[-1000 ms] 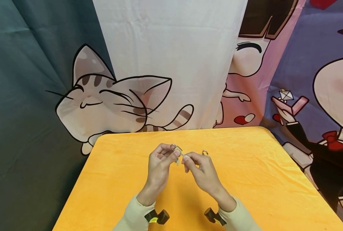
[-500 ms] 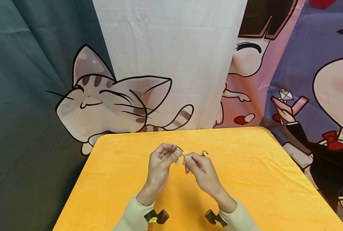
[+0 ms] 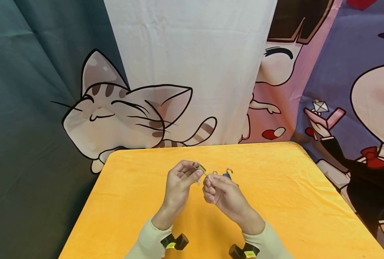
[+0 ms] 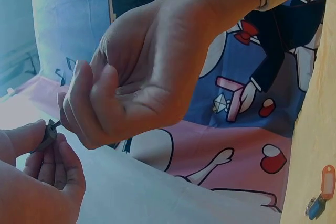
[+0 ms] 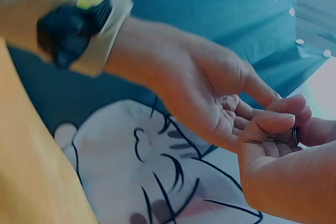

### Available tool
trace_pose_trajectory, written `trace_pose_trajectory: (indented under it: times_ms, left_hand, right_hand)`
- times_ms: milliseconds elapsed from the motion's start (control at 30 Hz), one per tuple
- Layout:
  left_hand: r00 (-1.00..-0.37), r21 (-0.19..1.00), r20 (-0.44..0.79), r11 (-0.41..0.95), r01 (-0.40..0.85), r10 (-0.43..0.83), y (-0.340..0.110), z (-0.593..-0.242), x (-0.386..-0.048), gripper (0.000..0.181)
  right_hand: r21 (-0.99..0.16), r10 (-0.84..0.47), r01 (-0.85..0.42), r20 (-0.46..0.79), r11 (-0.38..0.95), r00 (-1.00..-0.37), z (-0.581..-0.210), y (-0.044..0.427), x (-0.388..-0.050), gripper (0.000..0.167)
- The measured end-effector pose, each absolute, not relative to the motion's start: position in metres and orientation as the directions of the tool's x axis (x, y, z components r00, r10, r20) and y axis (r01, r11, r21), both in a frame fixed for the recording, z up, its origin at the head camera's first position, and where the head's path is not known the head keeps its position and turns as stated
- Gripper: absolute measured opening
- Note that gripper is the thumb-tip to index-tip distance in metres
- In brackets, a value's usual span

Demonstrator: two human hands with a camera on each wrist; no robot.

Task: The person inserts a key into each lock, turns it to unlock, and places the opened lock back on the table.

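A small brass padlock (image 3: 201, 167) with a steel shackle is held up between the thumb and fingers of my left hand (image 3: 178, 189), above the table. My right hand (image 3: 229, 201) pinches a thin key (image 3: 206, 175) at the padlock's lower end, its other fingers curled in. More keys (image 3: 199, 182) dangle just below the left thumb. In the left wrist view the padlock (image 4: 50, 134) shows dark, and the right fingertips meet it through the key. The right wrist view hides most of the lock behind the fingers.
Beyond my right hand a blue padlock (image 3: 227, 175) lies on the yellow-covered table (image 3: 130, 201), its shackle raised. A metal loop (image 3: 215, 172) shows to its left. In the left wrist view an orange tag (image 4: 328, 181) lies by the blue padlock. Printed curtains (image 3: 192, 72) stand behind the table.
My right hand has turned about the key, its curled fingers now facing up more. The brass padlock has tilted and shifted slightly right. The blue padlock's body has come into view behind the right hand.
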State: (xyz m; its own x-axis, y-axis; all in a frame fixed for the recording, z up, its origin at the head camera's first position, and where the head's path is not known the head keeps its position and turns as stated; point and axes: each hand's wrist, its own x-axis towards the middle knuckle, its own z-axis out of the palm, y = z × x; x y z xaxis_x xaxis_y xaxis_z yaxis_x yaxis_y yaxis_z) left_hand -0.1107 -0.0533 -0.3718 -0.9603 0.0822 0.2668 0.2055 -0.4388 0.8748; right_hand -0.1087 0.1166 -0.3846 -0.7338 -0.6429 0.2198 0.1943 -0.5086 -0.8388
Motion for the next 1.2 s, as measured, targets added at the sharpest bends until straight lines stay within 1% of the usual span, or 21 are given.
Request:
trace_pose_trajectory:
  times_ms: [133,333,567,867,1067,1200]
  left_hand:
    - [-0.961,0.885,0.264,-0.417,0.206,0.085,-0.054,-0.372,-0.111,0.02]
    - [-0.957,0.902,0.272,-0.373,0.217,0.099,-0.056,-0.372,-0.11,0.02]
    - [-0.941,0.912,0.307,-0.325,0.249,0.143,-0.06,-0.372,-0.111,0.02]
    - [-0.907,0.898,0.379,-0.307,0.314,0.183,-0.062,-0.376,-0.112,0.02]
    - [-0.86,0.877,0.472,-0.2,0.436,0.193,-0.063,-0.379,-0.115,0.025]
    - [-0.82,0.849,0.528,-0.149,0.507,0.219,-0.065,-0.379,-0.116,0.023]
  right_hand:
    - [-0.777,-0.7,0.311,0.222,-0.548,-0.678,-0.387,0.116,-0.11,0.03]
    - [-0.699,-0.754,0.426,0.249,-0.574,-0.608,-0.388,0.116,-0.112,0.034]
    - [-0.632,-0.809,0.544,0.248,-0.552,-0.533,-0.388,0.118,-0.113,0.038]
    - [-0.591,-0.841,0.618,0.221,-0.518,-0.494,-0.389,0.118,-0.113,0.04]
    - [-0.546,-0.855,0.668,0.217,-0.506,-0.471,-0.392,0.118,-0.114,0.042]
    - [-0.534,-0.859,0.68,0.22,-0.502,-0.462,-0.393,0.118,-0.114,0.042]
